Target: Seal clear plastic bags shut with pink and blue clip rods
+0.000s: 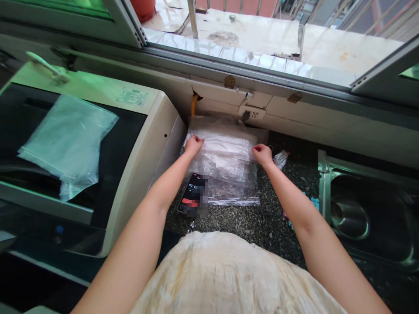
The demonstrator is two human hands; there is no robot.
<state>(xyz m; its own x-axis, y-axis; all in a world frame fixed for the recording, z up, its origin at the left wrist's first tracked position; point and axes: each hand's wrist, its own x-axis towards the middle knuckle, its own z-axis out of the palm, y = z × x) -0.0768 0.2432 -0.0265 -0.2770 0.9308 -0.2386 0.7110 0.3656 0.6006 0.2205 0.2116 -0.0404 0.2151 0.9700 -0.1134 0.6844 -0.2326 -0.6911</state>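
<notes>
Left hand (194, 144): fingers curled shut, pinching the far left edge of the clear plastic bag stack (225, 168). Right hand (262, 153): fingers curled shut, pinching the far right edge of the same stack. The stack lies flat between both hands on the dark speckled countertop (262, 218). A phone (194, 194) lies just below the left fingers, touching the stack's near left corner. A white appliance (153, 144) stands left of the left hand, with another clear bag (67, 144) on its top. A steel sink (366, 209) is well right of the right hand.
</notes>
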